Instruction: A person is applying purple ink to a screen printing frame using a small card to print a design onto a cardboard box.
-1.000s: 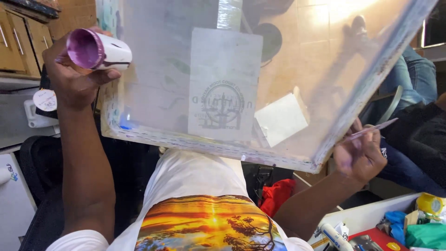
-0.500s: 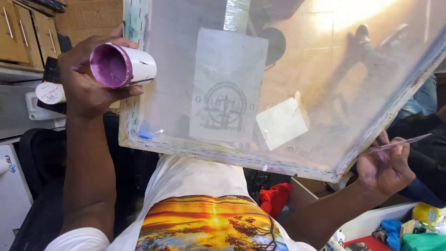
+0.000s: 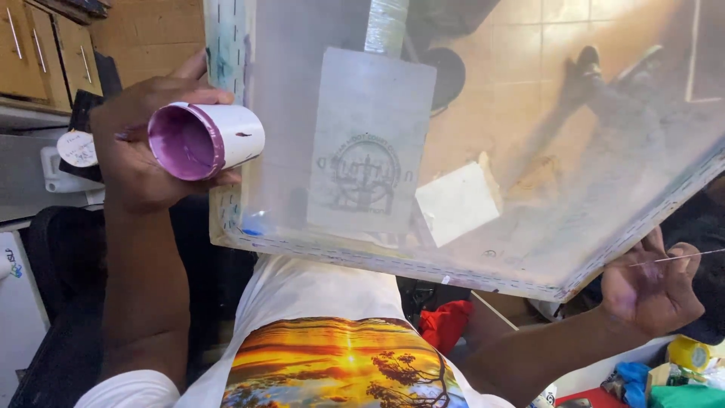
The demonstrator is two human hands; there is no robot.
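Observation:
My left hand [image 3: 136, 151] grips a white cup [image 3: 208, 140] whose inside is coated with purple paint, its mouth turned toward me, beside the left edge of a framed printing screen [image 3: 468, 128]. The translucent screen is held up and tilted; on it sit a pale rectangular patch with a round dark emblem [image 3: 366, 174] and a small white square piece [image 3: 457, 204]. My right hand [image 3: 653, 291] supports the frame's lower right edge and pinches a thin stick [image 3: 680, 258] between its fingers. A small blue smear [image 3: 253, 224] marks the screen's lower left corner.
Wooden cabinets [image 3: 45, 53] stand at the upper left. A dark chair back [image 3: 53, 302] is at my left. Red cloth [image 3: 445, 325] lies below the frame; colourful containers and rags [image 3: 680, 370] crowd the lower right. A tiled floor shows through the mesh.
My left hand has brought the purple-lined cup rightward and lower, closer to the screen's left edge. The screen has swung wider to the right, and my right hand moved right with it.

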